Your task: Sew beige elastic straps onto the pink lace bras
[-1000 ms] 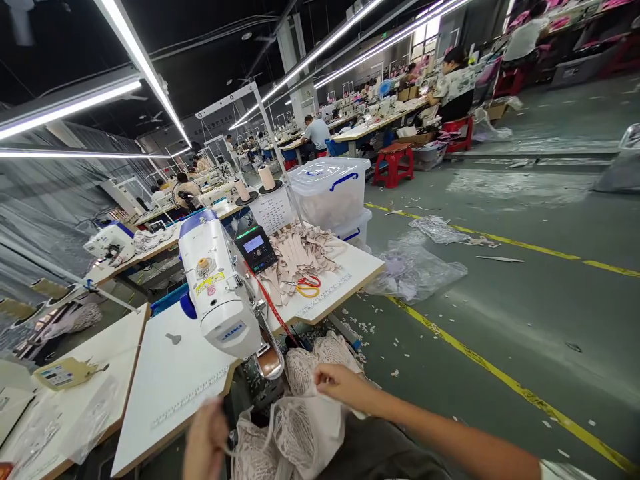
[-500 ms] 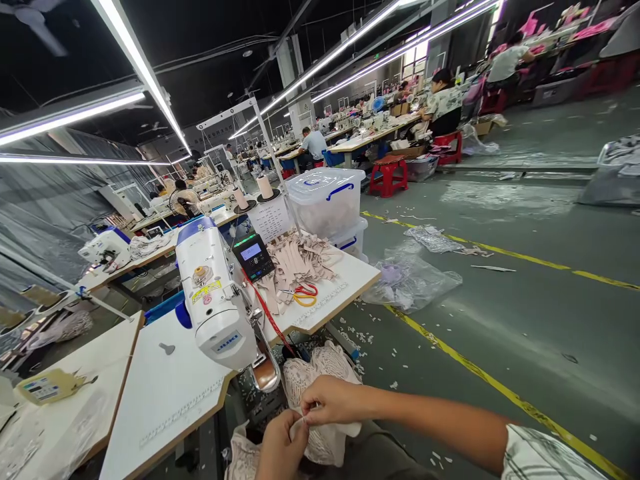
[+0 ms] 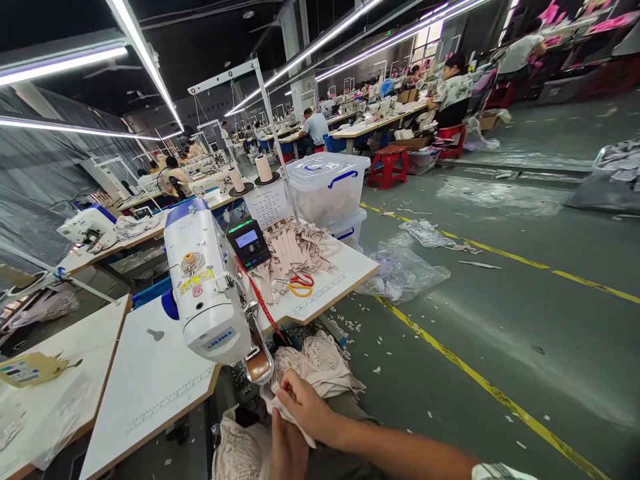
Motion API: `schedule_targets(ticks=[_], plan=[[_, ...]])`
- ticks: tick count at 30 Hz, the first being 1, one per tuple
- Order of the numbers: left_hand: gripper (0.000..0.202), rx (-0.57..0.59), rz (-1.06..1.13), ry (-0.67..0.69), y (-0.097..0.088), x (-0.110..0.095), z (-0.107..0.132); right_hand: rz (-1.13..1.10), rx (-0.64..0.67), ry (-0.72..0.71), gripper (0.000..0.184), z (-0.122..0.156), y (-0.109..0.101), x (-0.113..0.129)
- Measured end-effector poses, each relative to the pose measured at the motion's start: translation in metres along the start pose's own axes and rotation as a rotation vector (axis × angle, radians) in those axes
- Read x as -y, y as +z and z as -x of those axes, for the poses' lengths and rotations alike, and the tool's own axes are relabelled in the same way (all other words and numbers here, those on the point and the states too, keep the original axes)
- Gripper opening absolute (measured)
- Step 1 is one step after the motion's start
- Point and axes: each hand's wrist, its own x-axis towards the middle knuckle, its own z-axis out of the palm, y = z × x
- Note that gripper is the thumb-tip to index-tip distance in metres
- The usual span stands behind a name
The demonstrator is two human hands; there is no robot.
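A beige lace bra (image 3: 315, 360) hangs over my lap, just below the front of the sewing machine (image 3: 205, 287). One lace cup (image 3: 240, 447) lies at the left of my hands and the other lies beyond them. My right hand (image 3: 305, 403) pinches the pale edge of the bra close to the machine's rounded metal end (image 3: 259, 367). Lower down, my left hand (image 3: 287, 447) grips the same fabric with its thumb up; its other fingers are mostly hidden. A smooth pale strip of the bra stretches between both hands.
Beige fabric strips (image 3: 295, 250) are heaped on the white table (image 3: 345, 270) beside orange-and-red-handled scissors (image 3: 301, 285) and a control panel (image 3: 249, 243). Clear bins (image 3: 325, 193) stand behind. A plastic bag (image 3: 407, 273) and scraps lie on the floor. Other people sit at machines farther off.
My hands have moved nearer the machine's end, and my right hand is now above my left. The pale strip of the bra shows more widely between them. The view has shifted slightly.
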Motion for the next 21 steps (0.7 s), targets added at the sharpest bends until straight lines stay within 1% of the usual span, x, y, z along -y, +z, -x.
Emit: schedule_targets(ticks=[3, 6, 8, 10, 12, 14, 15, 16, 17, 18, 19, 20, 21], plan=[[0.067, -0.108, 0.212, -0.024, 0.001, 0.000, -0.002, -0.033, -0.018, 0.022, 0.015, 0.007, 0.008, -0.003], [0.061, -0.244, 0.370, -0.058, 0.000, 0.002, 0.004, -0.072, -0.021, 0.035, 0.018, 0.011, 0.009, -0.007], [0.058, -0.270, 0.362, -0.078, -0.005, -0.002, 0.007, -0.056, 0.028, 0.036, 0.019, 0.013, 0.002, -0.008], [0.055, -0.261, 0.290, -0.066, -0.016, -0.012, 0.010, 0.028, 0.092, -0.016, 0.020, 0.014, -0.012, -0.006], [0.052, -0.160, 0.104, -0.005, -0.030, -0.026, 0.013, 0.165, 0.093, -0.144, 0.024, 0.012, -0.030, 0.000], [0.054, -0.027, -0.121, 0.061, -0.042, -0.040, 0.017, 0.284, 0.102, -0.304, 0.033, 0.008, -0.049, 0.010], [0.056, 0.027, -0.207, 0.078, -0.047, -0.046, 0.019, 0.324, 0.158, -0.368, 0.039, 0.005, -0.056, 0.016], [0.058, 0.070, -0.270, 0.085, -0.051, -0.050, 0.021, 0.352, 0.261, -0.411, 0.043, 0.002, -0.062, 0.022], [0.059, 0.100, -0.312, 0.091, -0.053, -0.052, 0.022, 0.375, 0.389, -0.428, 0.042, -0.001, -0.065, 0.028], [0.060, 0.125, -0.342, 0.100, -0.055, -0.053, 0.022, 0.402, 0.508, -0.425, 0.037, -0.004, -0.067, 0.033], [0.059, 0.168, -0.370, 0.100, -0.057, -0.053, 0.021, 0.431, 0.593, -0.410, 0.031, -0.006, -0.067, 0.036], [0.058, 0.211, -0.394, 0.093, -0.058, -0.054, 0.018, 0.458, 0.639, -0.393, 0.026, -0.008, -0.065, 0.039], [0.056, 0.244, -0.412, 0.081, -0.059, -0.055, 0.016, 0.478, 0.651, -0.383, 0.024, -0.009, -0.064, 0.040]])
